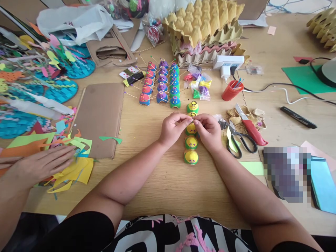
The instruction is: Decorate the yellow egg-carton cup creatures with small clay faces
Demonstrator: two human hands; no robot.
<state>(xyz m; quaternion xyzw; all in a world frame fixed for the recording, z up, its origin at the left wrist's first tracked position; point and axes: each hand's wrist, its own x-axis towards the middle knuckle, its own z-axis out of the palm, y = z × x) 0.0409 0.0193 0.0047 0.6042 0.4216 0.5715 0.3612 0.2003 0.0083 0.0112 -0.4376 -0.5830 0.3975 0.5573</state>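
Steady the left hand (175, 128) and right hand (209, 132), both pinched, contents indiscernible, working lightly above the yellow domes (191, 142).

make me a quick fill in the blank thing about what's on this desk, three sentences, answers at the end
The left hand and right hand meet over the column of green-edged figures with ____ tops.
The cutter beside the scissors has a ____ handle.
The other painted figures, farther back, stand in ____ columns.

Missing words: yellow; red; three
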